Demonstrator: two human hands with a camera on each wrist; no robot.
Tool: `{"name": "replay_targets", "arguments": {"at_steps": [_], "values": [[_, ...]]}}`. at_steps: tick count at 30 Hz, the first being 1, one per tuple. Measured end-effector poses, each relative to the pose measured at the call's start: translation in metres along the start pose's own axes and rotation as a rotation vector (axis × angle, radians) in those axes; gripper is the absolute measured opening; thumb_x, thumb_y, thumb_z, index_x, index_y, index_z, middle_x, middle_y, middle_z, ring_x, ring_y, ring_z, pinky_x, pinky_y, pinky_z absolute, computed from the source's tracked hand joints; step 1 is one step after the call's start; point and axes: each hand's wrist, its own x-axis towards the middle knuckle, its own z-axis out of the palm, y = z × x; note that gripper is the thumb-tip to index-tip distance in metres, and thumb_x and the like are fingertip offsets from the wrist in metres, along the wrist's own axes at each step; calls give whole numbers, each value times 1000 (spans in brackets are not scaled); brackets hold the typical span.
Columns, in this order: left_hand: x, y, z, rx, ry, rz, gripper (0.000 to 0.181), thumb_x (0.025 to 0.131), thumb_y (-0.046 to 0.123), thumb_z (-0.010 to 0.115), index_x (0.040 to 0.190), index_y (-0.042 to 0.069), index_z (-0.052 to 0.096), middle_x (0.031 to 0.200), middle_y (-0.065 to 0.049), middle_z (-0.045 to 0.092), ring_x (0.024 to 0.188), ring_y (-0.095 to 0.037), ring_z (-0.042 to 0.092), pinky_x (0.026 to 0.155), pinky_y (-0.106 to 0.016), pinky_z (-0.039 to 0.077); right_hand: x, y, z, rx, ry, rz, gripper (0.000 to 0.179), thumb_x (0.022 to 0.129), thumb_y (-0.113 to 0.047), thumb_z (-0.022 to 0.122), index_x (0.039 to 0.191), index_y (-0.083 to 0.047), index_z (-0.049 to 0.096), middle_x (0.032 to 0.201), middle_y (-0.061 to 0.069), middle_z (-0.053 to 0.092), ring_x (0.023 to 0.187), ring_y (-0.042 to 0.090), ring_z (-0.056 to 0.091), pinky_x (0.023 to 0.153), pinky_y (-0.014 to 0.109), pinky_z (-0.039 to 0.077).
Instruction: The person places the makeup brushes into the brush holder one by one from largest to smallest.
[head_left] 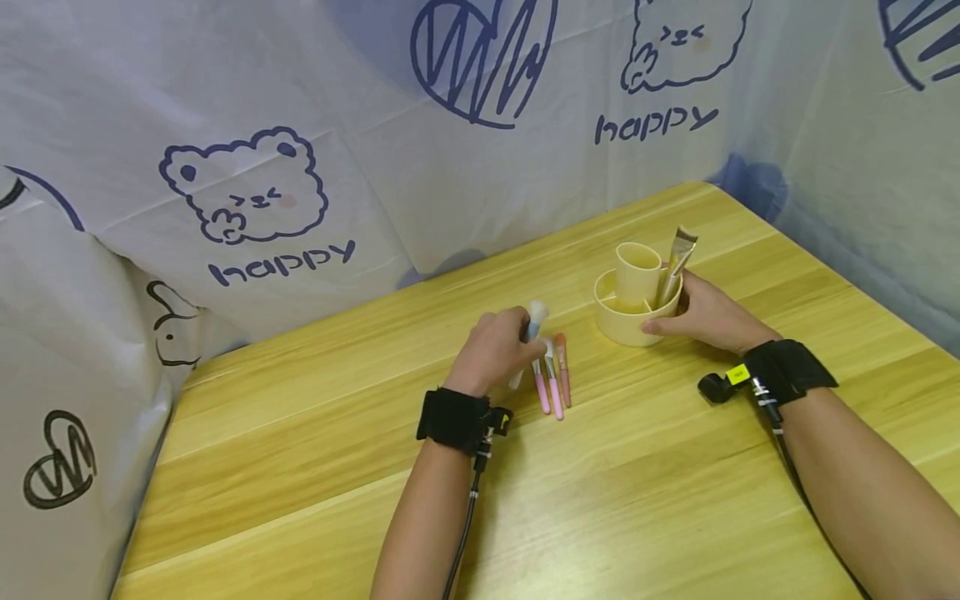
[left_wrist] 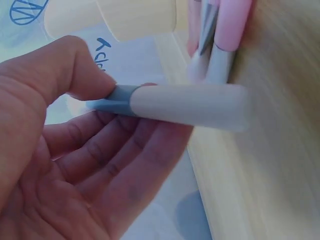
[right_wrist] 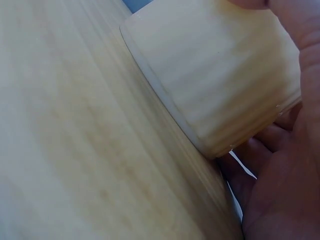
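Between thumb and fingers, my left hand (head_left: 491, 346) pinches a makeup brush (left_wrist: 190, 106) with a whitish handle, a blue-grey ferrule and, in the head view, a pale fluffy tip. Several more makeup brushes (head_left: 553, 387) with pink handles lie side by side on the table, just right of that hand. My right hand (head_left: 708, 312) grips the side of a round cream brush holder (head_left: 621, 327), its thumb across the front wall. The holder has dividers and a taller slanted cup (head_left: 637, 267). A flat-tipped brush (head_left: 679, 254) stands in its right compartment.
The wood-grain table (head_left: 300, 467) runs back to a white cloth (head_left: 360, 200) printed with bears and hearts. Black bands (head_left: 791, 369) with small cameras and cables sit on both wrists.
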Motion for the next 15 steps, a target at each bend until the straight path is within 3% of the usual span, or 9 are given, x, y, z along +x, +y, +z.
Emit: {"name": "replay_targets", "arguments": {"at_steps": [6,10,15], "values": [[-1,7,0,-10,73,92,22,100,28,68,97,8,59,75,-4,56,57,-10,43,52,-20,34,0,1,0,-17,-10,7,96,91,-24,80,164,-13,20,161,21,40,149,39,41,125,61,30],[-1,13,0,-26,116,142,23,98,27,71,107,7,64,85,-5,68,67,-11,57,57,-18,43,1,1,0,-19,-15,9,96,91,-25,80,164,-13,20,161,21,41,148,39,42,124,61,31],[-1,18,-1,-48,170,195,23,96,18,66,116,6,66,96,-7,76,82,-15,70,65,-20,51,2,3,0,-32,0,6,95,90,-25,82,163,-12,23,160,21,43,147,39,44,124,61,31]]}}
